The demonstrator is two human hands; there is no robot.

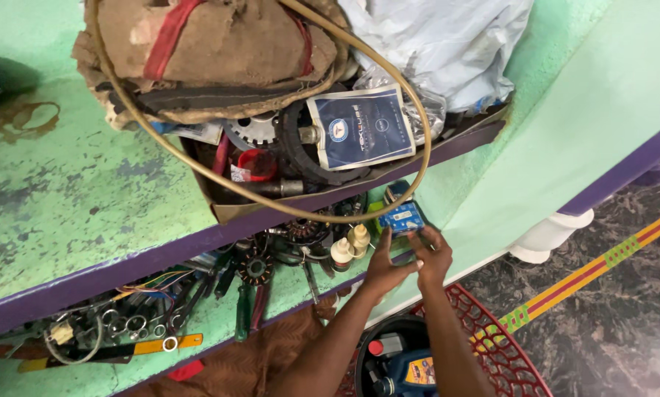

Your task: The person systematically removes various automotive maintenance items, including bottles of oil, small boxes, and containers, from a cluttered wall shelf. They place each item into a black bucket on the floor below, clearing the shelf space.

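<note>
Hands meet on a small blue box (401, 217) on the lower shelf (219, 323), just right of two cream bottles (350, 246). Left hand (386, 266) clasps it from below, right hand (432, 254) from its right side; the box lies just above both.

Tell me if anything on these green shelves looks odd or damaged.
The green upper shelf has worn, patchy paint and a brown stain. The cardboard tray overhangs its edge, piled with parts, and a tan hose loops loosely around it.
</note>
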